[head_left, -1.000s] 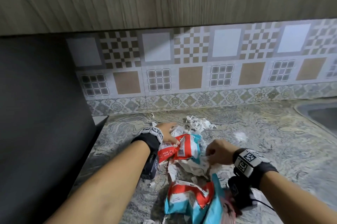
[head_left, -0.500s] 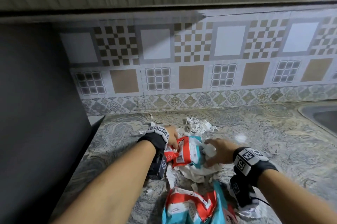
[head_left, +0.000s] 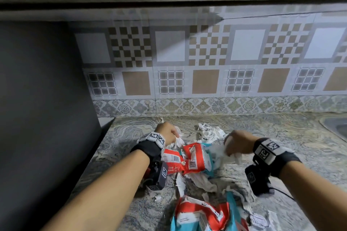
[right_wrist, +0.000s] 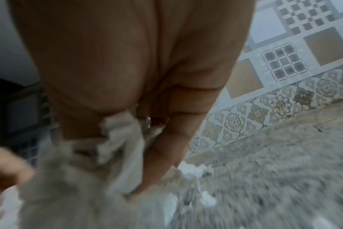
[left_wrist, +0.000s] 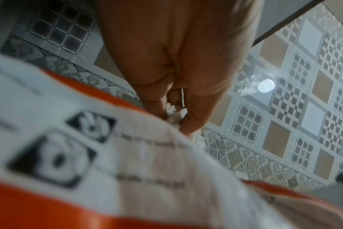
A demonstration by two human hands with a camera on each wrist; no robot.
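Observation:
A torn red, white and teal wrapper [head_left: 187, 163] lies on the marbled countertop [head_left: 281, 146] between my hands. My left hand [head_left: 173, 136] is at its far left corner, fingers curled round white paper scraps [head_left: 178, 141]. In the left wrist view the fingers [left_wrist: 188, 124] pinch white scraps [left_wrist: 174, 111], and the wrapper [left_wrist: 108, 155] fills the foreground. My right hand [head_left: 230, 148] is on the right of the wrapper and grips crumpled white paper [head_left: 234, 155]. The right wrist view shows that paper [right_wrist: 123, 139] bunched in the curled fingers [right_wrist: 166, 147].
A second torn wrapper [head_left: 202, 215] lies at the near edge, amid white scraps. More shredded paper [head_left: 210, 131] sits behind the hands. A dark appliance [head_left: 37, 118] stands on the left. A sink rim [head_left: 336, 127] is at the far right. The patterned tile wall [head_left: 206, 80] is behind.
Left hand moved off the wrapper toward the wall and closed on white scraps. Right hand closed on white paper and pulled it to the right. The view tilted upward.

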